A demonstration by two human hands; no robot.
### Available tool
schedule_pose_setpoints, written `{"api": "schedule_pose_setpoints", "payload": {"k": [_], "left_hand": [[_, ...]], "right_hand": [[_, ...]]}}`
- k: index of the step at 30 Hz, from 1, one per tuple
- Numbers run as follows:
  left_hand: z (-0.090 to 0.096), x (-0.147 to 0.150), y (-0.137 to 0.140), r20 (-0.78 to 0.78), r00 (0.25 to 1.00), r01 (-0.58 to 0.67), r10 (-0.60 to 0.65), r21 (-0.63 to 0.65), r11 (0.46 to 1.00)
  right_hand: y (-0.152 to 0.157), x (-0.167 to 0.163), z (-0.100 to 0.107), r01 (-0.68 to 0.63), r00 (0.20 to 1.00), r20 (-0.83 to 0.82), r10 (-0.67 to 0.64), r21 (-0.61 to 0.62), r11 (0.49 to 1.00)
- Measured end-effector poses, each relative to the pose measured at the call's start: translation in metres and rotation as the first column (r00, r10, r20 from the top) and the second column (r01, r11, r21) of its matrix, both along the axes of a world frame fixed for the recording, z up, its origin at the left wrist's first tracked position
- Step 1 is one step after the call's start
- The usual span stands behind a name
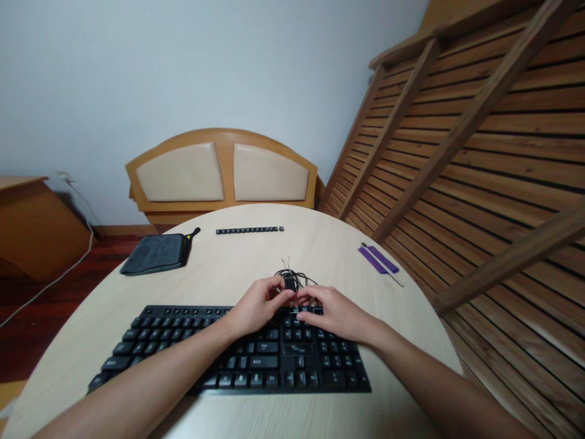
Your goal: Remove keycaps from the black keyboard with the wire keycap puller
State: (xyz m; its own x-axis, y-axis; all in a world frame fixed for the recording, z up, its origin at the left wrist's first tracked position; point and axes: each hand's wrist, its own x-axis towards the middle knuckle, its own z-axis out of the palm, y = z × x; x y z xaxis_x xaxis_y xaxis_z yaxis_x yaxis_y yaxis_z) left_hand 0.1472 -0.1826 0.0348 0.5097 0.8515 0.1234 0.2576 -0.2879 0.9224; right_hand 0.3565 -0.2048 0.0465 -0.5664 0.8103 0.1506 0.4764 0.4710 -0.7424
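Observation:
A black keyboard (265, 363) lies in front of me on the round table. Over its back edge, my left hand (260, 305) is closed, pinching a keycap puller (289, 281) by its black handle. The puller's two thin wire prongs point up and away from me. My right hand (333, 311) hovers at the upper right of the keyboard, its curved fingers close to my left thumb. A gap shows between its thumb and forefinger, with nothing visible in it. Behind both hands, a coiled black cable (301, 277) rests on the table.
A row of small black keycaps (249, 230) lies toward the far side of the pale table (402, 341). At the left is a dark folded cloth (155, 253). Purple strips (378, 259) and a thin metal rod (395, 279) lie at the right. Wooden slats (479, 152) lean close by.

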Motion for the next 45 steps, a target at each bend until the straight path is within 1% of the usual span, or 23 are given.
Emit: {"api": "schedule_pose_setpoints", "payload": {"k": [3, 6, 10, 12, 14, 17, 20, 23, 25, 27, 32, 36, 40, 42, 45], "left_hand": [[0.001, 0.000, -0.003, -0.028, 0.999, 0.023, -0.022, 0.044, 0.999], [0.002, 0.000, -0.006, -0.094, 0.995, 0.056, -0.043, 0.136, 0.989], [0.005, 0.000, -0.011, -0.218, 0.976, 0.072, -0.003, 0.312, 0.947], [0.005, 0.000, -0.012, -0.235, 0.972, 0.075, 0.013, 0.361, 0.929], [0.005, 0.000, -0.011, -0.210, 0.977, 0.035, 0.038, 0.334, 0.942], [0.002, 0.001, -0.008, -0.157, 0.986, -0.019, 0.051, 0.199, 0.980], [0.000, 0.002, -0.003, -0.062, 0.997, -0.038, 0.042, 0.054, 0.998], [-0.002, 0.004, 0.000, 0.081, 0.996, -0.020, 0.030, -0.127, 0.992], [-0.002, 0.005, 0.001, 0.141, 0.989, -0.012, 0.041, -0.198, 0.980], [-0.002, 0.004, 0.001, 0.156, 0.986, -0.026, 0.057, -0.196, 0.980], [-0.003, 0.003, -0.001, 0.155, 0.987, -0.019, 0.032, -0.085, 0.996], [-0.002, 0.004, -0.001, 0.203, 0.979, -0.010, 0.034, -0.114, 0.993], [0.001, 0.006, -0.001, 0.219, 0.975, -0.013, 0.042, -0.135, 0.991], [0.001, 0.006, -0.001, 0.209, 0.977, -0.021, 0.048, -0.130, 0.991], [0.000, 0.006, -0.002, 0.187, 0.981, -0.034, 0.057, -0.122, 0.992]], "right_hand": [[0.000, -0.002, 0.000, 0.019, 1.000, -0.006, -0.019, 0.014, 1.000], [-0.001, -0.002, 0.000, 0.033, 0.999, 0.004, -0.033, 0.033, 0.999], [-0.001, -0.003, 0.000, 0.032, 0.999, -0.004, -0.032, 0.032, 0.999], [-0.002, -0.004, 0.001, 0.041, 0.999, -0.004, -0.040, 0.032, 0.999], [-0.003, -0.005, 0.002, 0.051, 0.999, -0.015, -0.051, 0.018, 0.999], [-0.003, -0.007, -0.001, 0.066, 0.996, -0.059, -0.068, -0.025, 0.997], [-0.003, -0.009, -0.007, 0.091, 0.991, -0.092, -0.097, -0.060, 0.994], [-0.002, -0.011, -0.012, 0.119, 0.984, -0.121, -0.129, -0.092, 0.989], [-0.002, -0.012, -0.013, 0.131, 0.980, -0.139, -0.145, -0.102, 0.986], [-0.002, -0.012, -0.013, 0.136, 0.974, -0.165, -0.153, -0.112, 0.984], [-0.002, -0.012, -0.014, 0.130, 0.958, -0.234, -0.164, -0.154, 0.979], [-0.001, -0.012, -0.017, 0.131, 0.928, -0.312, -0.204, -0.240, 0.962], [0.001, -0.012, -0.017, 0.067, 0.899, -0.391, -0.199, -0.325, 0.943], [0.001, -0.012, -0.017, 0.051, 0.889, -0.414, -0.196, -0.337, 0.940], [0.001, -0.013, -0.017, 0.076, 0.880, -0.422, -0.218, -0.328, 0.942]]}}
